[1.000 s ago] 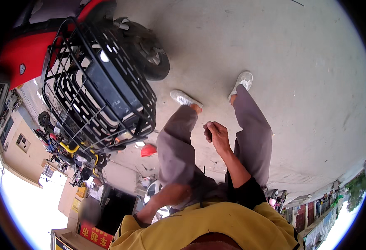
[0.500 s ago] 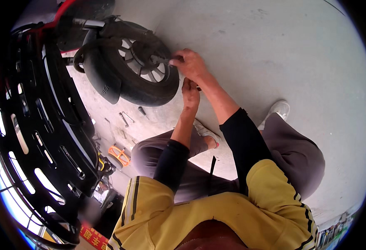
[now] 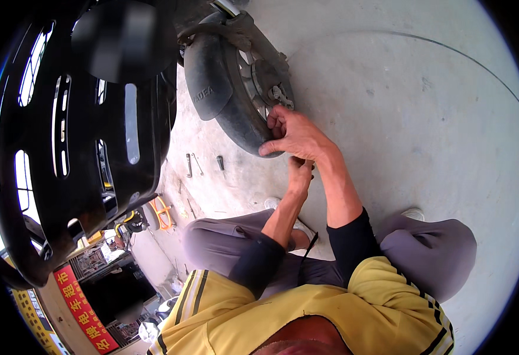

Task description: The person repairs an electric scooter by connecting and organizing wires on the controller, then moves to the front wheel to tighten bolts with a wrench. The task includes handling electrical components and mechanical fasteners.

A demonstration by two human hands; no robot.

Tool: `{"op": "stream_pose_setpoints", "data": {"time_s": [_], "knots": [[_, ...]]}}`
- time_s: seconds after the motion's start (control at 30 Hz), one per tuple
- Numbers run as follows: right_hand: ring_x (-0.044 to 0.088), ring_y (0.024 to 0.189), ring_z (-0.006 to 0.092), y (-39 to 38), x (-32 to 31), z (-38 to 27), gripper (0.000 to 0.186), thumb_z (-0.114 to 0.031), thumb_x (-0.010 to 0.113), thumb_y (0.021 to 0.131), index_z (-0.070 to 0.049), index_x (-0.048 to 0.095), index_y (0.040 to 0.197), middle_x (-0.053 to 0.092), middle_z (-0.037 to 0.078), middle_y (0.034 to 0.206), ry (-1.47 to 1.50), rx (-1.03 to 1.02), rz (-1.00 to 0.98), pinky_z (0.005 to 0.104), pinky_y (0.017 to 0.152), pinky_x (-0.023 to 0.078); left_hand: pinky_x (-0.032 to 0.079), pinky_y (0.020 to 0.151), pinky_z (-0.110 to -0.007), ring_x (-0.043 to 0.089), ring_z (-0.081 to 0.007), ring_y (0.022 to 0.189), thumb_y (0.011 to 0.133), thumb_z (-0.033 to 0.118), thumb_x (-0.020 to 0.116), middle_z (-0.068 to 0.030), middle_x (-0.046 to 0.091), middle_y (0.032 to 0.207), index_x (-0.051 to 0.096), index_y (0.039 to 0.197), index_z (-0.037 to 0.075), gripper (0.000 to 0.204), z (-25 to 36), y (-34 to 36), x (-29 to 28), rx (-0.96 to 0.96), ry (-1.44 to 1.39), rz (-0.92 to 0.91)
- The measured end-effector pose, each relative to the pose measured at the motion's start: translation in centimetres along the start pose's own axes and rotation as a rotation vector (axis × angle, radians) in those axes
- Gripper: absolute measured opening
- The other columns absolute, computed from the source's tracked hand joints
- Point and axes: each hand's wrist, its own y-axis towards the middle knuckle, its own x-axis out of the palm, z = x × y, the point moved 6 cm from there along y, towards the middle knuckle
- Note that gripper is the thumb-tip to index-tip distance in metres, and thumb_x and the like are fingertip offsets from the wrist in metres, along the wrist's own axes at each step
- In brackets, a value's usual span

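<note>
A black scooter tyre (image 3: 245, 127) surrounds a pale spoked wheel (image 3: 249, 76), partly under a dark mudguard (image 3: 207, 89). My right hand (image 3: 299, 135) clasps the tyre's near edge, its thumb on the tread and its fingers curled toward the rim. Just below it, close to the bottom of the tyre, my left hand (image 3: 298, 176) has its fingers folded in; what they hold, if anything, is hidden. A greyish metal fitting (image 3: 281, 96) sits at the wheel's hub, above my right fingers.
On the concrete floor left of my hands lie a dark-handled screwdriver (image 3: 220, 162) and a wrench (image 3: 189, 165). A black slotted scooter part (image 3: 147, 130) looms at the left. Farther off are an orange frame (image 3: 162, 213) and a red banner (image 3: 85, 309).
My right hand has left the hub area and come down onto the tyre. The left hand stays low beside the tyre. The view has shifted, so the wheel appears farther right.
</note>
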Motion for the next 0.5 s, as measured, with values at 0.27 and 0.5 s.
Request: {"op": "stream_pose_setpoints", "data": {"time_s": [0.27,0.5], "knots": [[0.068,0.081,0.0252,-0.4,0.0,-1.8,0.059,-0.026,0.097,0.063,-0.002,0.062,0.103,0.07,0.012,0.085,-0.137,-0.059,0.061,0.039,0.074,0.053,0.047,0.107,-0.044,0.058,-0.0325,0.124,0.088,0.032,0.087,-0.021,0.055,0.135,0.036,0.144,-0.005,0.084,8.5,-3.5,-4.3,0.782,0.162,0.595],[0.071,0.082,0.029,-1.2,4.6,-0.4,0.058,-0.03,0.096,0.067,-0.001,0.063,0.106,0.073,0.013,0.09,-0.209,-0.148,0.279,0.0415,0.076,0.057,0.051,0.101,-0.042,0.062,-0.0277,0.116,0.1,0.024,0.072,-0.0213,0.059,0.134,0.042,0.144,-0.008,0.062,4.0,1.0,-9.4,0.933,0.053,0.492]]}}
